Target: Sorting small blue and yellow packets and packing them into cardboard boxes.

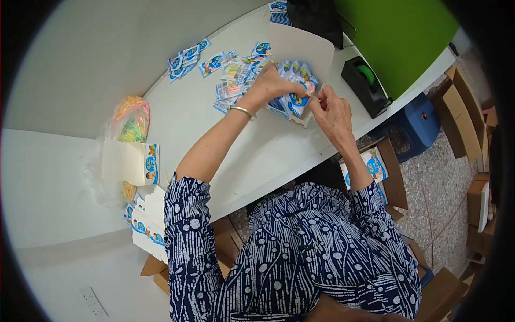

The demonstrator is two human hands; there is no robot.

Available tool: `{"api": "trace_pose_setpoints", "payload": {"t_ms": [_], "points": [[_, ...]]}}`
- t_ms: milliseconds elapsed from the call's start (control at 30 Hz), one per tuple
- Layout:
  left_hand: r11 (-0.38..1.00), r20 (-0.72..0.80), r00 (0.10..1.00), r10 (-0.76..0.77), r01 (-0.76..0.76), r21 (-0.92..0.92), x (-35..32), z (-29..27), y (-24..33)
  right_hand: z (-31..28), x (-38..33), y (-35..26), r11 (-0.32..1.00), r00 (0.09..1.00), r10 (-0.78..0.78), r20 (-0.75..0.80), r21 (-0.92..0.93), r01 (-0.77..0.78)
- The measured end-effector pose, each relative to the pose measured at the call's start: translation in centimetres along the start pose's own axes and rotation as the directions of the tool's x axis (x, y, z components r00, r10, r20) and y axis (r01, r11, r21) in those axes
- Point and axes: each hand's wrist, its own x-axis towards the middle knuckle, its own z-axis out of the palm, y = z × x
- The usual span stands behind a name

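Note:
On the white table stands an open white cardboard box point(301, 45) with its lid raised, packed with small blue-and-white packets point(296, 68). My left hand point(272, 87) reaches over the box, its thumb against the packets at the right end and its fingers round the far left side. These fingers are partly hidden. At the box's right edge, my right hand point(333, 114) is closed with thumb and fingertips pinched together, seemingly on the edge of the box. A loose pile of similar packets point(229, 90) lies left of the box.
A black tape dispenser point(358, 86) with green tape stands on the right. Another open box point(124, 161) and a plastic bag of colourful strips point(134, 121) are at the left. Stacked printed cartons point(147, 225) lie below them. A blue stool point(413, 129) and brown cartons point(458, 110) stand right.

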Motion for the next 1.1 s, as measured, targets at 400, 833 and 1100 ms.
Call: {"api": "trace_pose_setpoints", "payload": {"t_ms": [400,833,1100], "points": [[0.900,0.004,0.996,-0.087,0.077,0.428,-1.3,3.4,-1.4,0.0,0.6,-0.4,0.999,0.999,-0.002,0.050,-0.046,0.005],[0.723,0.079,0.975,0.207,-0.207,0.659,-3.9,1.5,-1.5,-0.2,0.9,0.6,0.998,0.997,-0.005,0.074,0.067,0.000],[0.715,0.206,0.944,0.258,-0.330,0.617,-3.6,3.1,-0.2,-1.2,1.1,1.1,0.873,0.954,0.146,0.261,0.419,-0.248]]}}
